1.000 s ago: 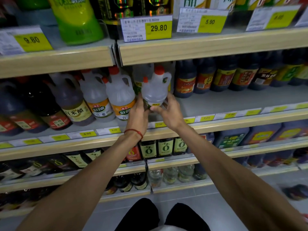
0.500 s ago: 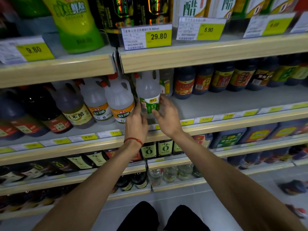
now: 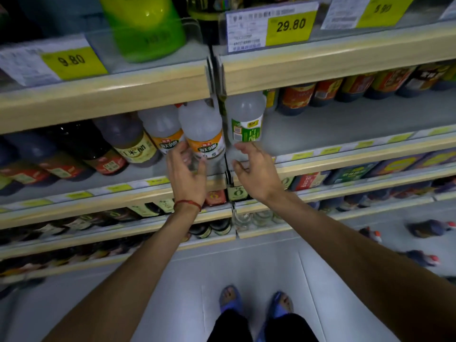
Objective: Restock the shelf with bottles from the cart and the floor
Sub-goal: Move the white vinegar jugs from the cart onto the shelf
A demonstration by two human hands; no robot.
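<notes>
Green-labelled clear bottle [image 3: 245, 122]: upright on the middle shelf [image 3: 345, 122], just right of the shelf joint, free of both hands.
Right hand [image 3: 256, 169]: fingers loosely spread, holding nothing, just below that bottle.
Left hand [image 3: 187, 174]: fingers loosely curved, gripping nothing, in front of the orange-labelled bottle [image 3: 202, 129]; contact unclear.
Dark bottles [image 3: 429, 228]: lying on the floor, right.

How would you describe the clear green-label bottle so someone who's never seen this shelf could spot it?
Find the yellow 29.80 price tag; on the shelf directly below it, just right of the vertical divider, stands the green-label bottle. It alone has a green and white label: the clear bottles to its left wear orange, and dark bottles stand on its right.
</notes>
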